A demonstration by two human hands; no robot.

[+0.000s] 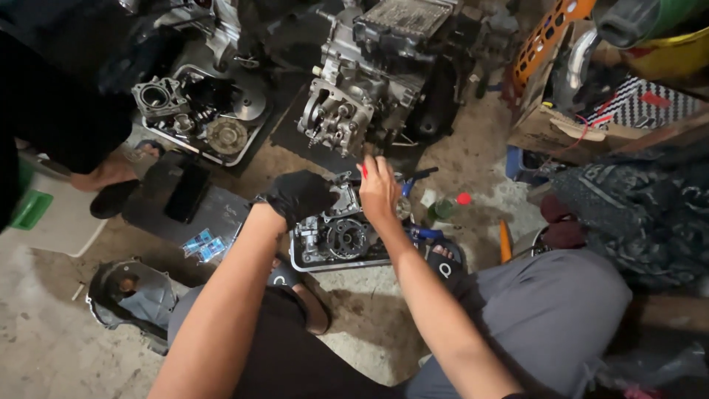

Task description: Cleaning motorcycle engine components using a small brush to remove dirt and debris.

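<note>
- Engine part (343, 236) sits in a shallow metal tray (325, 264) on the concrete floor (369, 318), between the person's knees, just in front of the big engine (369, 81).
- Left hand (299, 196) in a black glove, resting on the part's upper left edge; grip curled over it, can't tell if it really clamps.
- Right hand (379, 191) bare, over the part's upper right; grip pinched on a small red-handled tool (364, 170), tip hidden.
- Engine stands upright on a dark mat (295, 137), well above the tray in view, valve side facing the camera.
- Second tray (210, 111) at upper left holds a cylinder (159, 96), a gear (225, 135) and other bits.
- Dark cover (133, 295) lies on the floor at lower left, well apart from the hands.
- Blue packets (203, 245) lie on a dark board (185, 214) left of the left forearm.
- Red cap (463, 198) and a small green bottle (442, 210) right of the tray, near it.
- Another person's foot in a sandal (111, 181) at left edge.
- Cardboard box (561, 133) and clutter at upper right.
</note>
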